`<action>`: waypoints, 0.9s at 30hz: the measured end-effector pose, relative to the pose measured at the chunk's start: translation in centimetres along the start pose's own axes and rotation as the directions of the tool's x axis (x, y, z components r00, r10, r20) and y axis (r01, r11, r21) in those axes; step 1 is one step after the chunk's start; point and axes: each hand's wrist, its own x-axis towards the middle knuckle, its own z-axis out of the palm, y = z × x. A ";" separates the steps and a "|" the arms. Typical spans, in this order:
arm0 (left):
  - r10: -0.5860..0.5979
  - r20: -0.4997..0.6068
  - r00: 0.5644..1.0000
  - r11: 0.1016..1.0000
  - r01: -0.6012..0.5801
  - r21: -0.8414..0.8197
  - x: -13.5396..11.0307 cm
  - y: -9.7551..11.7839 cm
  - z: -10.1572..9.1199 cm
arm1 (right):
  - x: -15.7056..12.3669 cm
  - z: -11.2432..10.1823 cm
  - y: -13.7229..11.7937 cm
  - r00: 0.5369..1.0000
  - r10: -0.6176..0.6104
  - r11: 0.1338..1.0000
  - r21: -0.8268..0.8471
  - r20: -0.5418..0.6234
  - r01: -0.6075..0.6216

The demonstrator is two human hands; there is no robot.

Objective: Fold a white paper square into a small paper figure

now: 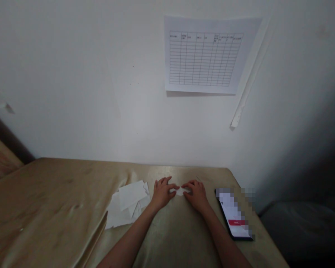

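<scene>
Both my hands rest on a tan-covered table [58, 193], meeting over a small white piece of paper [179, 191]. My left hand [162, 192] pinches the paper's left side with thumb and forefinger, the other fingers spread on the table. My right hand [195, 194] presses on its right side with fingers curled down on it. Most of the paper is hidden under the fingers.
A loose pile of white paper sheets [128, 204] lies just left of my left hand. A phone [234, 217] with a lit screen lies to the right near the table edge. A printed grid sheet [205, 56] hangs on the white wall behind.
</scene>
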 end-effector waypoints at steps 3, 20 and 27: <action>0.017 0.005 1.000 1.000 -0.018 0.011 0.1 -0.4 0.1 | 0.1 -0.2 0.3 0.999 -0.003 1.000 0.016 0.038 0.002; 0.035 -0.139 0.990 0.998 -0.041 -0.040 -0.3 0.1 0.5 | -0.4 0.0 1.3 0.992 -0.111 0.993 0.039 -0.052 0.113; 0.035 -0.272 0.962 0.997 -0.051 -0.051 0.0 0.0 0.8 | -1.1 -0.4 -0.3 0.986 -0.164 0.986 0.041 -0.016 0.165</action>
